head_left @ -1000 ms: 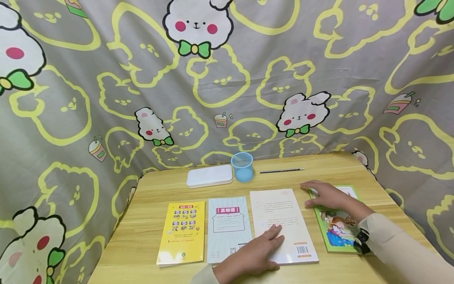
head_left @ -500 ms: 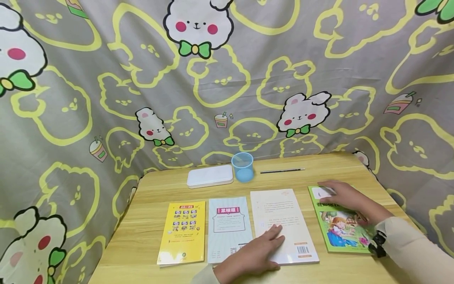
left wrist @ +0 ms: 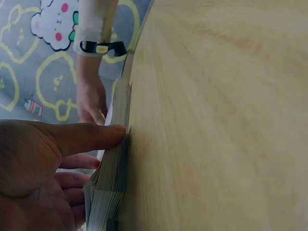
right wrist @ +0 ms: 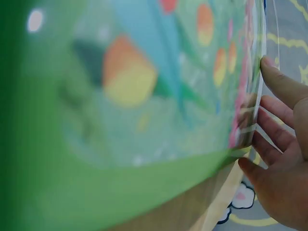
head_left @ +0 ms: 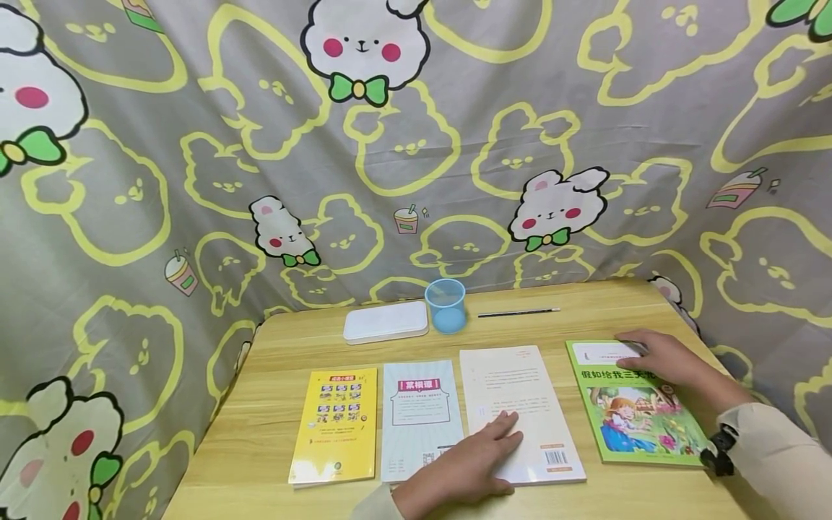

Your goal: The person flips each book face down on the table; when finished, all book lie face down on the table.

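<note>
My left hand (head_left: 464,466) rests with its fingers extended over the lower left part of a white paperback book (head_left: 520,404), which lies with a barcode at its lower right. In the left wrist view, the thumb of this left hand (left wrist: 33,163) lies against the page edges of the white book (left wrist: 115,149). On the right, my right hand (head_left: 676,365) touches the upper right part of a green picture-cover book (head_left: 624,419), a girl drawn on it. The right wrist view has the fingers of the right hand (right wrist: 288,144) loosely spread along the edge of the green book (right wrist: 130,125).
To the left lie a pale blue book (head_left: 419,397) and a yellow book (head_left: 334,426), side by side. Behind the row are a white flat case (head_left: 386,321), a blue translucent cup (head_left: 446,307) and a pencil (head_left: 518,313). A patterned curtain (head_left: 455,166) closes off the wooden table.
My right hand has slid to the right across the top of the green book, uncovering more of its title and picture. The left hand has stayed where it was on the white book.
</note>
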`<state>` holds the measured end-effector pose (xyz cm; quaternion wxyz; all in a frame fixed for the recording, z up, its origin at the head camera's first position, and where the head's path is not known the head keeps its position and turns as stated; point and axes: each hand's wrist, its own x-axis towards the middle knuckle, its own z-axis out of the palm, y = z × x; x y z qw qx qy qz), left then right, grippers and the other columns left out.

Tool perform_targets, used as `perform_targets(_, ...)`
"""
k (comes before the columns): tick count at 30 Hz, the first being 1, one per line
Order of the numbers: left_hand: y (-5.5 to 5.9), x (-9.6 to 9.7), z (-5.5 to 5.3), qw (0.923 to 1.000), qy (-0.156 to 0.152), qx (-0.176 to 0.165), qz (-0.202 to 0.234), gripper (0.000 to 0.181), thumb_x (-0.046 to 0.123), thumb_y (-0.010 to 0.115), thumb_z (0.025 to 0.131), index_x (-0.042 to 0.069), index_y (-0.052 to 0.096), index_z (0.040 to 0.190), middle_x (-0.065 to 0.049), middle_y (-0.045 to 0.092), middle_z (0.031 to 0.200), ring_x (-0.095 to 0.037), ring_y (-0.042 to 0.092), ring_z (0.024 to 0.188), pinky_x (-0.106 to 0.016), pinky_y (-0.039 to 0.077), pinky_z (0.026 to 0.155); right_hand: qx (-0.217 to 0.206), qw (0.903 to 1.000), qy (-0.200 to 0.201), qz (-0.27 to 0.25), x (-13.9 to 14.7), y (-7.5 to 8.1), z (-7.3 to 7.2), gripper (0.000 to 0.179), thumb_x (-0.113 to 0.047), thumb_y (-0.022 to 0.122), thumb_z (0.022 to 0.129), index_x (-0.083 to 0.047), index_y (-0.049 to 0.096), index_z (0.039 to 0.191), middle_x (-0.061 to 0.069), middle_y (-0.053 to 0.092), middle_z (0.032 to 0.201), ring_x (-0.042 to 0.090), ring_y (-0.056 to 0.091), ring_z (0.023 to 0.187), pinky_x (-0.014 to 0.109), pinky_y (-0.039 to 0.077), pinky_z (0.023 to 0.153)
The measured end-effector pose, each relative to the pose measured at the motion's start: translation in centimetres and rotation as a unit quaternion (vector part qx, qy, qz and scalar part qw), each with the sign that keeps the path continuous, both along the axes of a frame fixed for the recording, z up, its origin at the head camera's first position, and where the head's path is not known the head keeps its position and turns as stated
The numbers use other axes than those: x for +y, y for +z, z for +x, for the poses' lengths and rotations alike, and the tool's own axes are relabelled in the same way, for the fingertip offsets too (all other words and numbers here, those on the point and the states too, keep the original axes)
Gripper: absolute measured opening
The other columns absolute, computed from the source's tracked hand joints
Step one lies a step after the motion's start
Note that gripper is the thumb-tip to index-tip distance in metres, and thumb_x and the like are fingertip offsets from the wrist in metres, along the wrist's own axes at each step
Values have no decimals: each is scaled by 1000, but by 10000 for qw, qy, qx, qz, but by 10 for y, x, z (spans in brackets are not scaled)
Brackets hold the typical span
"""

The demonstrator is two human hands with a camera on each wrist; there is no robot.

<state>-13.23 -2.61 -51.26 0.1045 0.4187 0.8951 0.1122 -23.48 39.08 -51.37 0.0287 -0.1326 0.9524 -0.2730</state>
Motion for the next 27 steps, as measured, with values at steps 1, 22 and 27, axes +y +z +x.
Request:
perform_targets(1,0,0,0,10000,-2,-3,-5,81,38,82,88,11,46,156,-4,24,170,-18,22,157,-25,30,122,6,10000,-33,-26,2,0,1,71,-37,78,92,12,56,139,41,53,137,63,46,126,70,44,96)
perform_targets(22,17,25,1,9974,306,609,-240,71,53,76,89,14,59,146,-4,48,157,-17,41,147,-26,37,119,-284,9987,-130,-407,12,-8,-9,66,-35,80,90,9,60,136,35,58,132,45,59,113,47,51,86)
perform_targets(27,22,44,-1,9979,363,521,-159,78,56,76,88,13,54,150,-2,45,159,-16,38,150,-25,33,120,-363,9982,-140,-459,12,-8,-9,67,-36,80,90,9,59,136,35,57,133,45,59,113,48,51,86)
